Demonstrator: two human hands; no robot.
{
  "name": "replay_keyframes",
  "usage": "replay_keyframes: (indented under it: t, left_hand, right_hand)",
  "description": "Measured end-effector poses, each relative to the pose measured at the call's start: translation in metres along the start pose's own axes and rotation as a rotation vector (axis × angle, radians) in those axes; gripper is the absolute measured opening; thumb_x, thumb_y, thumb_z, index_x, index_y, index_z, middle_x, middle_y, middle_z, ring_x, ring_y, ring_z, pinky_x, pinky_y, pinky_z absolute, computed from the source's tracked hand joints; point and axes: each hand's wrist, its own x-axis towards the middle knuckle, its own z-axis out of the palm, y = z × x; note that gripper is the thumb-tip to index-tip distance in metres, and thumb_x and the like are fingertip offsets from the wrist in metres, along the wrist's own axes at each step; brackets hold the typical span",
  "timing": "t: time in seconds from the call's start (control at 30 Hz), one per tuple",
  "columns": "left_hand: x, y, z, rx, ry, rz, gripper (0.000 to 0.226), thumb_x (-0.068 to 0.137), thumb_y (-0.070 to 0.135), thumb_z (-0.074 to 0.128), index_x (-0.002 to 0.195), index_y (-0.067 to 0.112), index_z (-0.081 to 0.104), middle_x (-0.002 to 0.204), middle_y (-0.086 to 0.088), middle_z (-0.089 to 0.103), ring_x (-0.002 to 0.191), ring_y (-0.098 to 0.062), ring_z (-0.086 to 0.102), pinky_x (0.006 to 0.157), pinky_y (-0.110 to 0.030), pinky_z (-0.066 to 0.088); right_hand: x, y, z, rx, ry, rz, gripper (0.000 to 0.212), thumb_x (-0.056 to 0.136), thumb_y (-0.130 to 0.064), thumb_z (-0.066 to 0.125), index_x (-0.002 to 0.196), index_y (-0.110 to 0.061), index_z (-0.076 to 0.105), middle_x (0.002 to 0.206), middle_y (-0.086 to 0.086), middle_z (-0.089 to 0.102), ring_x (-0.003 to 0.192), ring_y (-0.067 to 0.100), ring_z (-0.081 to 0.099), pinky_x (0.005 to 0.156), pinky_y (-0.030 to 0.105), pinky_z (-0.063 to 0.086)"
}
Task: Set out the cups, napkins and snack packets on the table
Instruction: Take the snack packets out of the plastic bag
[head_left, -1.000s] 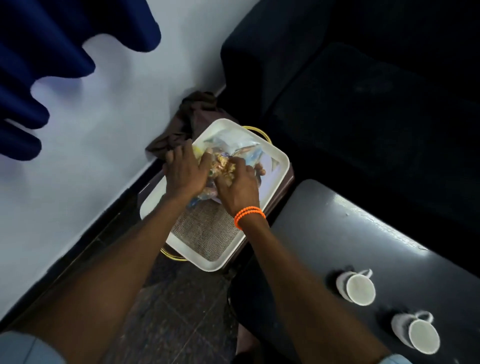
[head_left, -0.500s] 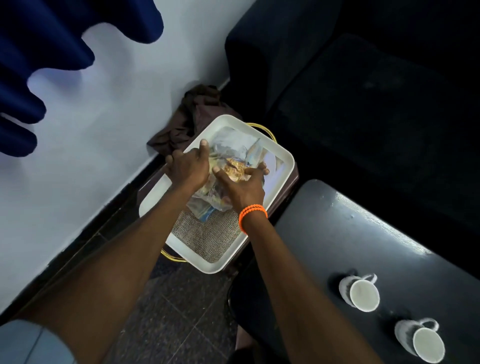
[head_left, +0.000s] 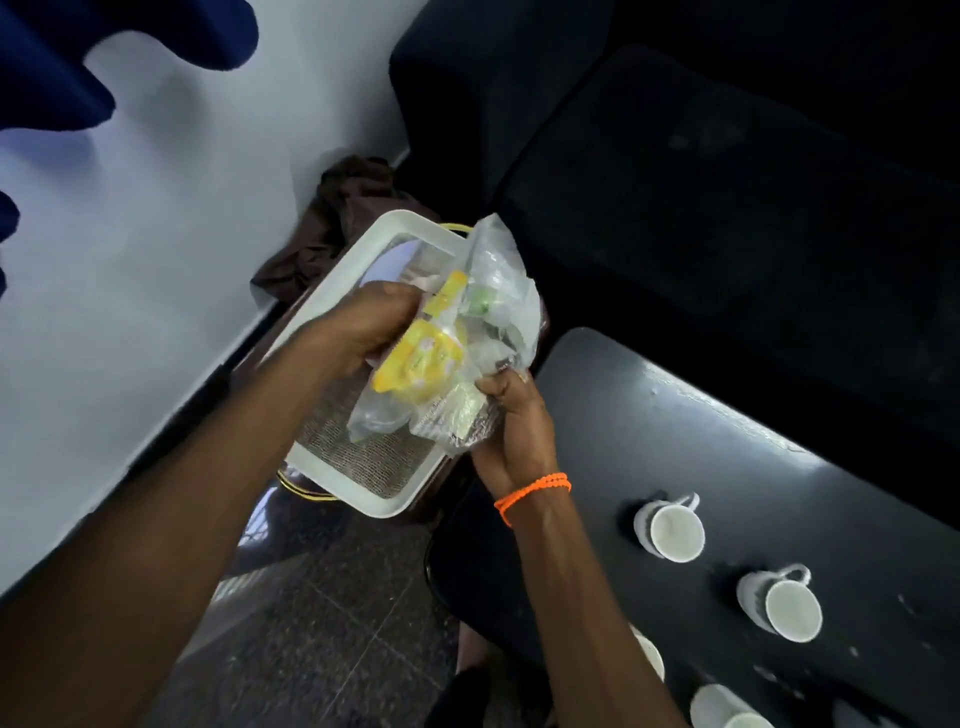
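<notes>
Lifted above the white tray (head_left: 332, 291): clear snack packets (head_left: 441, 358), left hand (head_left: 363, 325) and right hand (head_left: 511, 421) clenched on opposite edges; light, crinkly, likely slippery, best pinched at sealed edges between fingertips

1 head-worn camera looks steeply down, close over tray (head_left: 332, 291) and table (head_left: 779, 467).

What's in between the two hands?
In the head view, a clear plastic bag of snack packets fills the gap: the left hand grips its upper side, the right hand its lower corner, above the white tray.
</notes>
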Motion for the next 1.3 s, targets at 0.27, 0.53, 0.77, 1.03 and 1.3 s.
replay_keyframes:
  t: [0.27, 0.53, 0.77, 1.03, 1.3]
  left_hand:
    - [-0.057, -0.033, 0.105, 0.119, -0.219, 0.101, 0.055, 0.076, 0.072, 0.076, 0.104, 0.025, 0.077, 0.102, 0.004, 0.081, 0.098, -0.014, 0.076, 0.085, -0.032, 0.059]
    - [-0.083, -0.082, 0.162, 0.055, -0.028, 0.087, 0.017, 0.097, 0.028, 0.073, 0.099, 0.013, 0.079, 0.093, -0.012, 0.081, 0.079, -0.021, 0.074, 0.071, -0.031, 0.052]
    - [-0.118, -0.072, 0.173, -0.378, -0.079, 0.0, 0.028, 0.104, 0.032, 0.062, 0.091, 0.028, 0.087, 0.098, -0.001, 0.084, 0.093, -0.019, 0.08, 0.081, -0.033, 0.064]
    - [-0.145, -0.061, 0.22, -0.386, -0.244, -0.002, 0.01, 0.096, 0.005, 0.068, 0.095, 0.011, 0.077, 0.089, -0.015, 0.079, 0.071, -0.017, 0.074, 0.072, -0.031, 0.062]
    - [-0.171, -0.056, 0.2, 0.149, 0.439, 0.523, 0.008, 0.097, 0.033, 0.073, 0.099, 0.028, 0.068, 0.069, 0.008, 0.067, 0.064, -0.005, 0.064, 0.055, -0.017, 0.047]
  right_hand:
    - [-0.055, 0.01, -0.1, 0.055, 0.292, -0.06, 0.032, 0.098, -0.006, 0.052, 0.127, -0.001, 0.064, 0.115, 0.019, 0.068, 0.103, 0.032, 0.066, 0.096, 0.047, 0.054]
    - [-0.083, 0.01, -0.167, -0.76, 0.686, 0.125, 0.021, 0.085, -0.018, 0.072, 0.104, -0.01, 0.075, 0.108, 0.011, 0.078, 0.105, 0.031, 0.071, 0.094, 0.048, 0.058]
    - [-0.148, -0.029, -0.134, -0.77, 0.748, -0.385, 0.008, 0.094, -0.02, 0.069, 0.102, -0.02, 0.071, 0.097, -0.003, 0.076, 0.095, 0.017, 0.072, 0.078, 0.015, 0.051]
    - [-0.159, -0.055, -0.111, -0.595, 0.448, -0.308, 0.027, 0.085, -0.022, 0.083, 0.108, -0.013, 0.072, 0.097, 0.006, 0.08, 0.092, 0.019, 0.078, 0.079, 0.034, 0.063]
    - [-0.191, -0.099, -0.13, -1.022, 0.778, -0.437, 0.017, 0.084, -0.009, 0.073, 0.088, -0.026, 0.071, 0.076, -0.007, 0.073, 0.067, 0.012, 0.07, 0.073, 0.044, 0.062]
